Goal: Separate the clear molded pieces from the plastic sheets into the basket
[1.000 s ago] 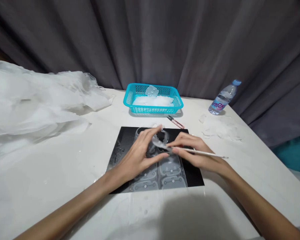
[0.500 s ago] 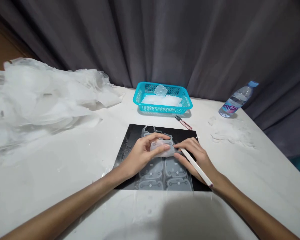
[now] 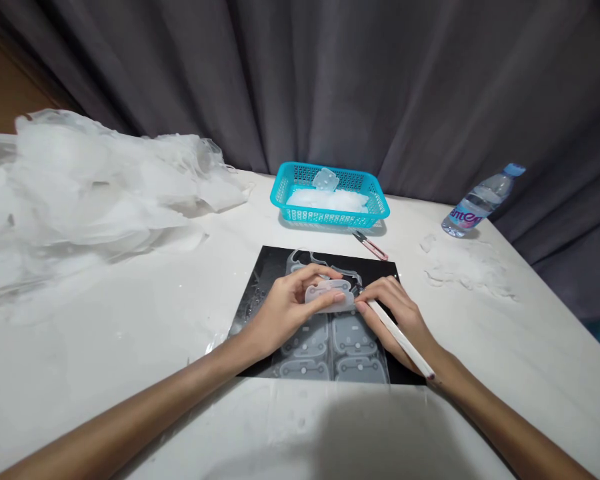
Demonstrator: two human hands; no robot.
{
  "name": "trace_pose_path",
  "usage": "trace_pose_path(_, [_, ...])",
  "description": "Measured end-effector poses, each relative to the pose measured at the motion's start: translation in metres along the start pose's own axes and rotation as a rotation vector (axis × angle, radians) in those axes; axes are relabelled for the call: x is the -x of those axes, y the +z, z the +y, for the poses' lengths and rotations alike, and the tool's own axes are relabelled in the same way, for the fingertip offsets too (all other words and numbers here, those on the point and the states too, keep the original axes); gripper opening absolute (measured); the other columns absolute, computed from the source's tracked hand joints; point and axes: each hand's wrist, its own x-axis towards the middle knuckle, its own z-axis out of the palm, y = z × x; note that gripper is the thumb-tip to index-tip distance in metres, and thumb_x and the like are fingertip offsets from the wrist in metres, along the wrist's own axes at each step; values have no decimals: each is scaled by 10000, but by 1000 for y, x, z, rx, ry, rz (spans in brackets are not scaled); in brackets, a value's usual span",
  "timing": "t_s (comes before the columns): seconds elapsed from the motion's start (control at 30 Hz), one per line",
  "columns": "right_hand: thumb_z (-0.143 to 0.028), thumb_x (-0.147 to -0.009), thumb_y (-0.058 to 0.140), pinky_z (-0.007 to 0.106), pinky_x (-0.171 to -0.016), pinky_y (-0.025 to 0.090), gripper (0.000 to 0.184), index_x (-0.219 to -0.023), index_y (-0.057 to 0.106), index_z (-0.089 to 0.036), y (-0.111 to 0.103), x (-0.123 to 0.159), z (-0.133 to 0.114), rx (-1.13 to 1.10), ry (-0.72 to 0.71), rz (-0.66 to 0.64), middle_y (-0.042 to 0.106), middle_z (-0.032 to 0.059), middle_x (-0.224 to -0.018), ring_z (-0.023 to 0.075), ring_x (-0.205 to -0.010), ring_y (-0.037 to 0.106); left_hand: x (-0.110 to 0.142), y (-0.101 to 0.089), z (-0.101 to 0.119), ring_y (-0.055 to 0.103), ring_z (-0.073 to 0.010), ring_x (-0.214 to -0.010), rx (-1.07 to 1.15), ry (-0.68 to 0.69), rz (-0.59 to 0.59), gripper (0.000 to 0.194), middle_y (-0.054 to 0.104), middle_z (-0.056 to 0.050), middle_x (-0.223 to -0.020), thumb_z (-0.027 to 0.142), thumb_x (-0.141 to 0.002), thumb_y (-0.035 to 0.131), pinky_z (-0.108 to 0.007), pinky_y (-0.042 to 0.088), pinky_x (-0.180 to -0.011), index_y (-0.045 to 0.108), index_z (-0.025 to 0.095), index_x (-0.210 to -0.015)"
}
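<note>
A translucent sheet of moulded rubbery pads (image 3: 347, 340) lies on a black mat (image 3: 265, 283) in front of me. My left hand (image 3: 285, 310) pinches one loose translucent pad (image 3: 330, 295) between thumb and fingers, just above the sheet. My right hand (image 3: 397, 313) is closed round a thin white stick (image 3: 400, 339) like a pen, its tip touching the held pad's right edge.
A turquoise basket (image 3: 330, 193) of pale pieces stands behind the mat, small pink snips (image 3: 370, 245) in front of it. A heap of clear plastic film (image 3: 90, 193) fills the left. A water bottle (image 3: 483, 200) and thin white scraps (image 3: 465, 270) are at the right. Grey curtains hang behind.
One second ago my left hand was peeling the pad up off the sheet; now it holds it flat and low. The stick has swung from pointing right to pointing toward me.
</note>
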Motion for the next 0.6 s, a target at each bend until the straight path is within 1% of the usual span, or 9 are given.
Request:
trace_pose_path(0.07, [-132,-1025,564,378,-801,468,104,-1018,603,-228,0,-1,0,2,1,-3,652,49,-927,211,-870,576,2,1,1,640,-138,-811,-11,7,-2,266,721,26,-871,404,-887,817,-241,479,-753,738,225,-1068])
trace_pose_path(0.17, [-127,-1019,563,378,-807,470,113,-1014,604,-231,-1,-2,0,-2,9,-11,653,48,-925,215,-875,584,4,2,3,647,-139,-842,-49,57,5,201,740,20,-916,384,-897,812,-235,475,-760,743,220,-990])
trace_pose_path(0.27, [-126,-1016,562,379,-807,468,117,-1004,603,-235,-1,-2,0,-5,8,-9,652,47,-922,217,-873,586,5,3,4,639,-140,-846,-97,80,15,188,738,17,-928,387,-899,809,-239,472,-761,746,220,-959])
trace_pose_path(0.4, [-122,-1012,561,373,-805,469,118,-999,598,-234,-1,-2,-1,-14,10,-3,647,46,-920,215,-876,580,5,3,6,632,-143,-827,-101,68,28,203,731,12,-915,391,-886,819,-243,470,-741,745,212,-945])
trace_pose_path(0.5, [-120,-1007,557,367,-790,463,119,-984,588,-233,-2,-1,-3,-24,2,-4,632,38,-896,211,-858,567,6,3,7,628,-140,-786,-42,33,26,230,719,11,-894,393,-873,829,-242,469,-711,727,202,-950])
trace_pose_path(0.6, [-120,-1000,549,372,-779,459,123,-966,577,-235,-4,-1,-5,-34,2,-25,623,35,-877,210,-835,554,7,4,6,615,-136,-715,35,-23,6,283,687,23,-813,412,-863,833,-240,467,-663,693,204,-994])
